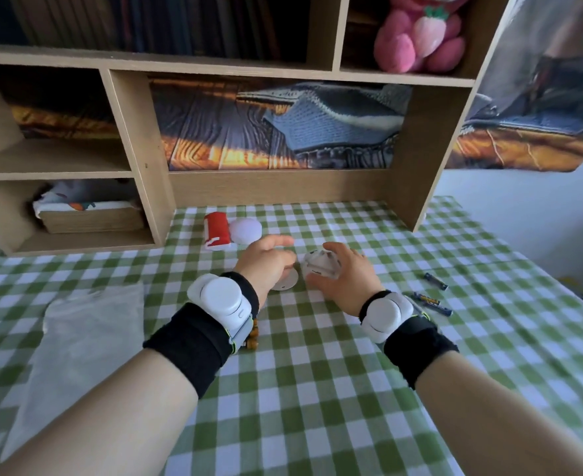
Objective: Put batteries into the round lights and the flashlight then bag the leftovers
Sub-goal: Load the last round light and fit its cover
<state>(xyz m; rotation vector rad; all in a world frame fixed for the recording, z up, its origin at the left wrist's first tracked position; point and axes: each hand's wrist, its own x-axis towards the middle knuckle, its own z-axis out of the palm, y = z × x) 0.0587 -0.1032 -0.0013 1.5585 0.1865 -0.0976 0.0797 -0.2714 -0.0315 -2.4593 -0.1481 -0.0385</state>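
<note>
My right hand (343, 273) grips a white round light (317, 264), opened and turned so its inside faces me. My left hand (266, 259) hovers beside it with fingers curled; what it holds is hidden. Under that hand a white round cover (288, 283) lies on the checked cloth. A second round light (246, 230) sits at the back next to a red and white flashlight (217, 231). Loose blue batteries (432, 301) and another (436, 281) lie to the right of my right wrist. Gold-coloured batteries (253, 336) peek out under my left wrist. A clear plastic bag (77, 321) lies flat on the left.
A wooden shelf unit (139, 146) stands along the back of the green-checked table (317, 389). A pink plush toy (417, 36) sits on its upper right shelf. The table's right edge drops off near a white wall.
</note>
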